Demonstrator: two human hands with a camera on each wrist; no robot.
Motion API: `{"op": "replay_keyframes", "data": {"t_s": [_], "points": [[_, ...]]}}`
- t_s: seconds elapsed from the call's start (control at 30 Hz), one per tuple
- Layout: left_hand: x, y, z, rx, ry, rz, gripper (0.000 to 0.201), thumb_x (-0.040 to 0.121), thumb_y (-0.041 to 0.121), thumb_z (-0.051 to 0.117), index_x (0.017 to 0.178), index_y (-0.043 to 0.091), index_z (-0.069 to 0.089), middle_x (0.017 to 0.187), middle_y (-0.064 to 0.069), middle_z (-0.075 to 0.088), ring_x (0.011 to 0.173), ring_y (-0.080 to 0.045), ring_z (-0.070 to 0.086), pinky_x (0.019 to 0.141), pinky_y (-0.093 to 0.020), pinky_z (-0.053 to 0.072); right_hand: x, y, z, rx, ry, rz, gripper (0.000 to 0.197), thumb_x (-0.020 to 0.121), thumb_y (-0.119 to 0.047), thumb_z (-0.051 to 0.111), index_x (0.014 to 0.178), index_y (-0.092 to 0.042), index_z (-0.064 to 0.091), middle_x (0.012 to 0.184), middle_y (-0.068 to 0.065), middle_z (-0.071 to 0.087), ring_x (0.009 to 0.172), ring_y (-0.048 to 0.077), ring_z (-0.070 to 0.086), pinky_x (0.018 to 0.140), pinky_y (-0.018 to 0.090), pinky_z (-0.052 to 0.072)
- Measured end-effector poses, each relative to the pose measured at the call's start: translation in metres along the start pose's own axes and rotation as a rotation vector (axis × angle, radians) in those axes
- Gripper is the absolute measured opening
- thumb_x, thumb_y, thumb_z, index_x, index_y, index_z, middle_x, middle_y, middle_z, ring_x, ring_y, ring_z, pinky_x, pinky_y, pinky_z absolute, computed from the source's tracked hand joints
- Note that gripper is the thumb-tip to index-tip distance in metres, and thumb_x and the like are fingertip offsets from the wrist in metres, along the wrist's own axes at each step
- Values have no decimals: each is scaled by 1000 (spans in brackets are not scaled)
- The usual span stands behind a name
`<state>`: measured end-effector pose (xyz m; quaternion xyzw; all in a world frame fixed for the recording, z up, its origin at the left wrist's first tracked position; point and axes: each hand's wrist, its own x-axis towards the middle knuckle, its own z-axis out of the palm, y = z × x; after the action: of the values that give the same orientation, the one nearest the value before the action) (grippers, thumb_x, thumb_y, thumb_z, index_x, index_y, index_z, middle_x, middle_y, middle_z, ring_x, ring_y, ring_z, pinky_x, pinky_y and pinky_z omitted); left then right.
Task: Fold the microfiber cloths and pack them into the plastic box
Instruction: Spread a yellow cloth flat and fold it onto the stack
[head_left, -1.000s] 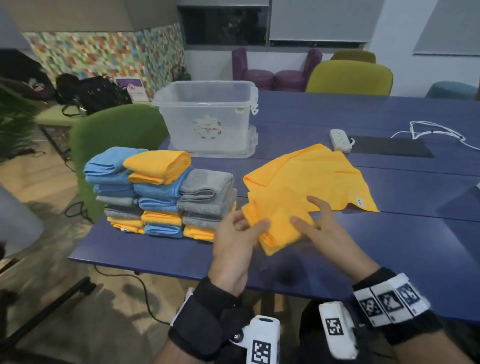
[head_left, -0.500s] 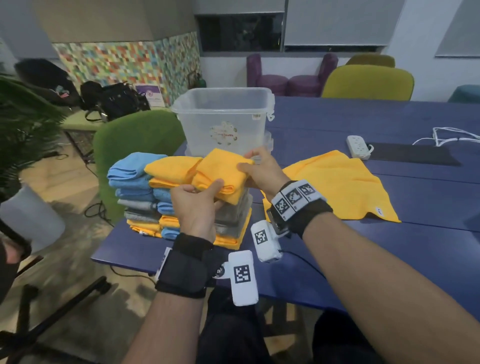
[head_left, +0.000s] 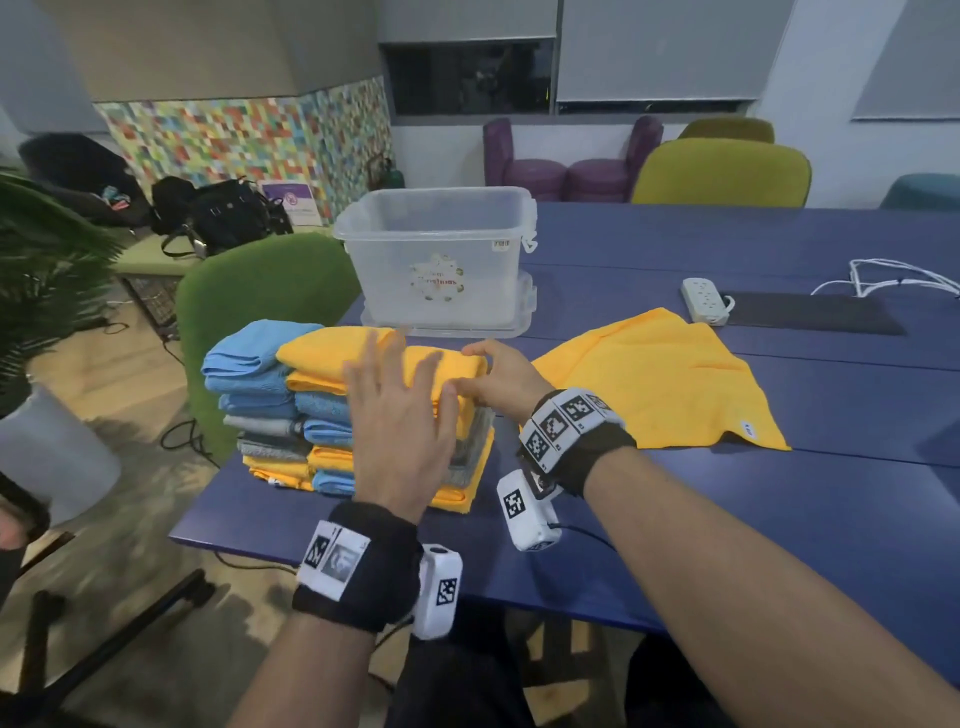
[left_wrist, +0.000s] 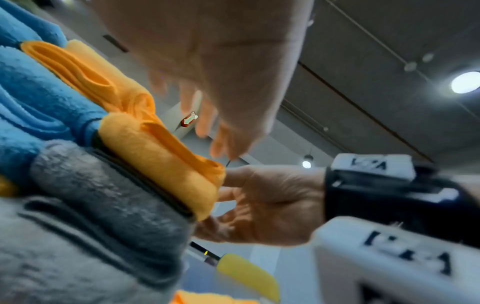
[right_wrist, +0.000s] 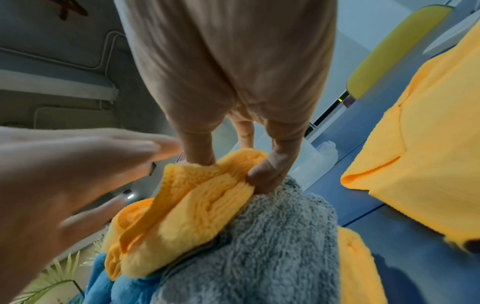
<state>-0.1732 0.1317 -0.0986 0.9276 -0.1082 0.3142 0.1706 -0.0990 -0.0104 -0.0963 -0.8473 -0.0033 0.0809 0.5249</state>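
A folded yellow cloth (head_left: 447, 369) (right_wrist: 197, 203) lies on top of the grey stack in a pile of folded blue, grey and yellow cloths (head_left: 270, 415) at the table's left end. My right hand (head_left: 483, 379) (right_wrist: 233, 164) pinches the cloth's right end between thumb and fingers. Just above the cloth my left hand (head_left: 395, 379) (left_wrist: 207, 82) hovers with its fingers spread, holding nothing. The clear plastic box (head_left: 441, 260) stands behind the pile, with no cloths visible inside. An unfolded yellow cloth (head_left: 649, 384) lies flat to the right.
A white power strip (head_left: 704, 300), a dark mat (head_left: 810, 317) and a white cable (head_left: 893, 275) lie at the back right of the blue table (head_left: 779, 509). A green chair (head_left: 260, 291) stands close to the table's left edge, behind the pile.
Both hands carried the folded yellow cloth from the table's front onto the grey stack. The left hand has let go and opened above it; the right still holds its end.
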Motion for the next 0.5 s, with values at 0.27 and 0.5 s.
{"op": "replay_keyframes", "data": {"t_s": [0.27, 0.5], "points": [[-3, -21, 33, 40, -485, 70, 55, 110, 34, 30, 155, 4, 35, 159, -14, 42, 152, -29, 31, 126, -45, 14, -6, 7, 5, -259, 35, -108, 60, 90, -32, 72, 143, -14, 50, 141, 8, 56, 130, 24, 51, 105, 33, 42], [7, -11, 23, 86, -530, 56, 53, 111, 34, 32, 155, 5, 35, 162, -12, 36, 152, -27, 28, 125, -45, 13, -19, 34, -38, -154, 6, -17, 65, 97, -55, 56, 152, -24, 41, 132, 2, 60, 118, 22, 60, 105, 40, 46]]}}
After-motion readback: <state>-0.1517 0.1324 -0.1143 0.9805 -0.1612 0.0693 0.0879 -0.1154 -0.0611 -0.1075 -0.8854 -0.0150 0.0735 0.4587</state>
